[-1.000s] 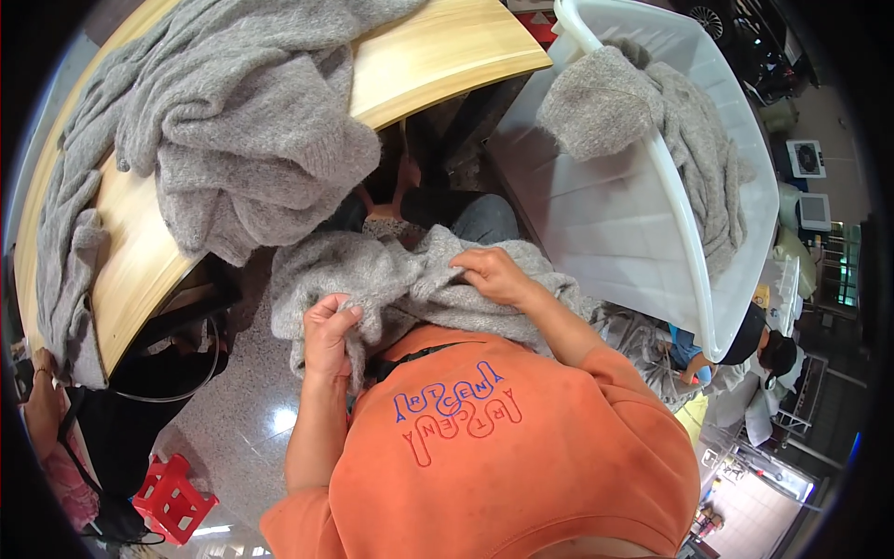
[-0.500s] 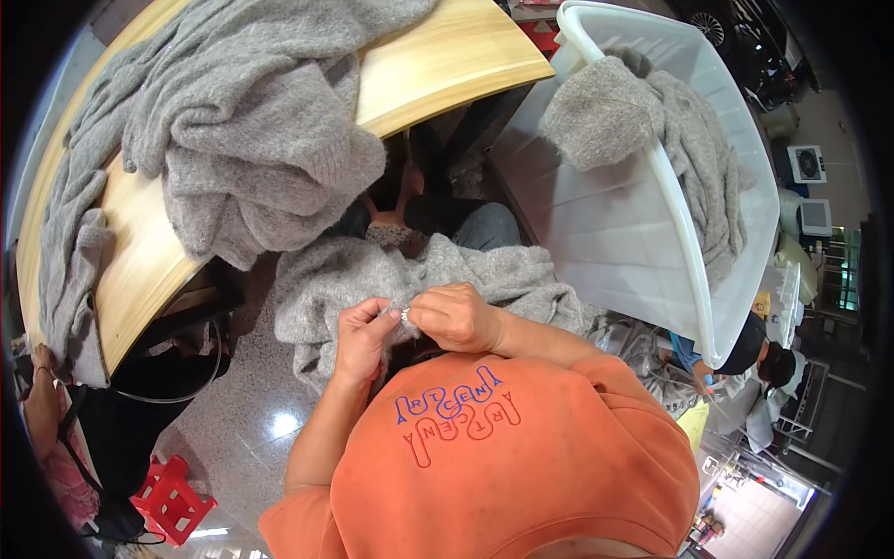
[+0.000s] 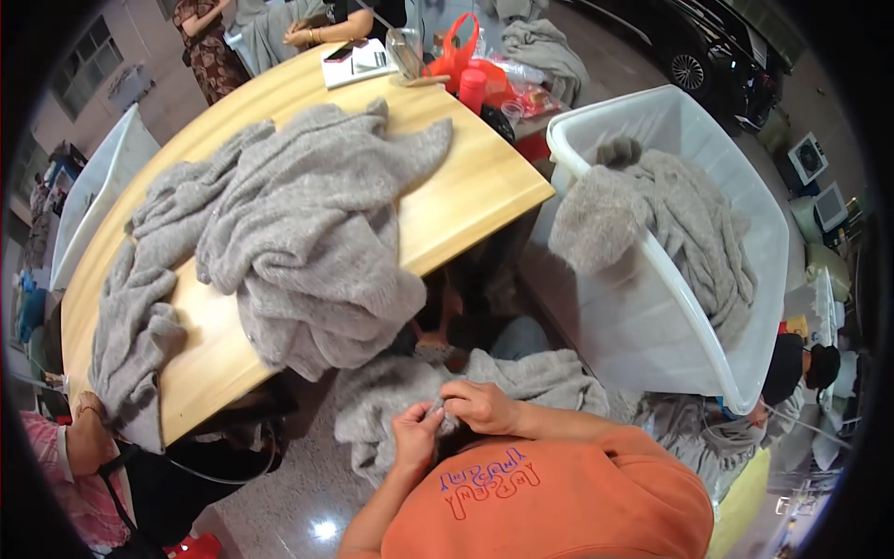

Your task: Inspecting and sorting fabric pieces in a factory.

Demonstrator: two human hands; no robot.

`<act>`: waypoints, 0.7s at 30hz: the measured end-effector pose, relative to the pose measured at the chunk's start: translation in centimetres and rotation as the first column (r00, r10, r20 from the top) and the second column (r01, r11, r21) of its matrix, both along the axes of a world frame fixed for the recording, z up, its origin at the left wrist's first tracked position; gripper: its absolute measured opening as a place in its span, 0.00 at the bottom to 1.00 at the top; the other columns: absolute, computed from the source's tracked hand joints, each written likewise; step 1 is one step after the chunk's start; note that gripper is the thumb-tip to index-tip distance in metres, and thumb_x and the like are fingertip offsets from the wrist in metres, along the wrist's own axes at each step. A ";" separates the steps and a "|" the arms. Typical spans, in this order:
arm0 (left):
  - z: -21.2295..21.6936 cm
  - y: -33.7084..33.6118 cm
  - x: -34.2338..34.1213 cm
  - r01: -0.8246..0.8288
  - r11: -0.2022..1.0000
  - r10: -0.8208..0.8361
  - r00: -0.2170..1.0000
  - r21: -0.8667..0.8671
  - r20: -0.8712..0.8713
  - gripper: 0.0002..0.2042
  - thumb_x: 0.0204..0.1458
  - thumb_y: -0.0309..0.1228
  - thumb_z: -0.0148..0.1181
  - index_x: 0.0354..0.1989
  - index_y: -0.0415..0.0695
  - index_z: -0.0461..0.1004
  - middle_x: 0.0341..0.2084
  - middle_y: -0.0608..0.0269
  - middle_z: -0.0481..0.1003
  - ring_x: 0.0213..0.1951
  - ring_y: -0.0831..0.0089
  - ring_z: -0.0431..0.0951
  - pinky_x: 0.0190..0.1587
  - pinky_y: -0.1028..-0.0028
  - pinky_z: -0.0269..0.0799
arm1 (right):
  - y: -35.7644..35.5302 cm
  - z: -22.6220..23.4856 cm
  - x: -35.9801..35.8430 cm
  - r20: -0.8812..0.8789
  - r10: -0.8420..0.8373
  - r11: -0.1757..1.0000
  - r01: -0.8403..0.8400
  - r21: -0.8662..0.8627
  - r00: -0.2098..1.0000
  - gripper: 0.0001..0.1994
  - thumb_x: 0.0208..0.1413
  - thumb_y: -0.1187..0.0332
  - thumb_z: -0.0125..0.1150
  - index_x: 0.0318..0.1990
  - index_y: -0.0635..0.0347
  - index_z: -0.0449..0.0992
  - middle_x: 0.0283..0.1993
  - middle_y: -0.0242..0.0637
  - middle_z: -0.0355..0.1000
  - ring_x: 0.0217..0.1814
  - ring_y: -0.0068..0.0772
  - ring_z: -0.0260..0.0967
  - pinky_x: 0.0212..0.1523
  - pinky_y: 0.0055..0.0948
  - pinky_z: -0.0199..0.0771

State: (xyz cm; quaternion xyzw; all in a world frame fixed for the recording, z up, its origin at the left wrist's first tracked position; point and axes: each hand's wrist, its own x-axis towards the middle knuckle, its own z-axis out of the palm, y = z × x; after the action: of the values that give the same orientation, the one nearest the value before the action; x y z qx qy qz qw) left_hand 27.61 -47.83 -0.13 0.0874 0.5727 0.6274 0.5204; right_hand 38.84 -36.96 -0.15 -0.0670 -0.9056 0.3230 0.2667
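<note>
A fuzzy grey knitted garment (image 3: 386,396) lies bunched across my lap. My left hand (image 3: 417,433) pinches part of it between thumb and fingers. Right up against it, my right hand (image 3: 480,405) is closed on the same spot, its fingers curled. A small pale bit shows between the fingertips, too small to make out. Beyond my hands, a heap of grey knitwear (image 3: 307,242) covers much of the wooden table (image 3: 475,200) and droops over its near edge.
To the right stands a white plastic bin (image 3: 633,317) with grey knitwear (image 3: 694,224) inside and over its rim. A red bag (image 3: 453,61) and a red bottle (image 3: 472,90) sit at the table's far corner. Another person's arm (image 3: 88,433) rests at the left edge.
The view has tilted up, bringing the table's far side and people there into sight. My hands stay together on the garment, pinching it as before.
</note>
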 end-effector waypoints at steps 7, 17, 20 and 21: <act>0.3 -0.7 0.2 0.119 0.993 -0.114 0.958 0.000 -0.264 0.03 0.43 0.18 0.55 0.26 0.37 0.74 0.19 0.71 0.72 0.22 0.87 0.65 0.23 0.85 0.60 | 1.3 0.3 0.7 0.074 0.187 0.862 -0.128 -0.491 0.980 0.07 0.39 0.78 0.50 0.30 0.62 0.67 0.30 0.40 0.67 0.29 0.39 0.66 0.29 0.29 0.66; 0.0 -1.0 1.2 0.164 0.985 -0.164 0.837 -0.048 -0.522 0.04 0.44 0.22 0.55 0.28 0.37 0.75 0.17 0.67 0.72 0.20 0.84 0.67 0.22 0.82 0.63 | 1.1 0.5 1.3 0.318 0.217 0.755 0.048 -0.654 0.923 0.08 0.39 0.73 0.51 0.29 0.65 0.71 0.21 0.42 0.67 0.26 0.31 0.66 0.29 0.28 0.64; 0.8 -1.2 1.9 0.173 0.980 -0.197 0.788 -0.098 -0.584 0.04 0.44 0.22 0.56 0.28 0.38 0.75 0.16 0.64 0.72 0.19 0.83 0.67 0.22 0.81 0.63 | 0.7 0.2 2.1 0.254 0.237 0.686 0.023 -0.727 0.938 0.08 0.39 0.73 0.51 0.29 0.65 0.71 0.22 0.43 0.67 0.25 0.32 0.66 0.28 0.29 0.64; 1.1 -1.2 2.0 0.174 0.980 -0.200 0.790 -0.101 -0.580 0.04 0.44 0.22 0.56 0.28 0.38 0.75 0.16 0.64 0.72 0.19 0.83 0.67 0.22 0.81 0.63 | 0.5 0.1 2.4 0.257 0.238 0.683 0.027 -0.730 0.937 0.08 0.39 0.73 0.51 0.29 0.65 0.71 0.22 0.43 0.67 0.25 0.32 0.66 0.28 0.29 0.64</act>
State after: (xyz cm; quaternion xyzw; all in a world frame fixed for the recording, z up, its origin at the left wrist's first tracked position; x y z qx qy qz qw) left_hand 29.61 -49.06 0.94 0.3218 0.7069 0.5029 0.3793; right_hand 41.24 -36.50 0.00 -0.1667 -0.7381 0.6523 0.0429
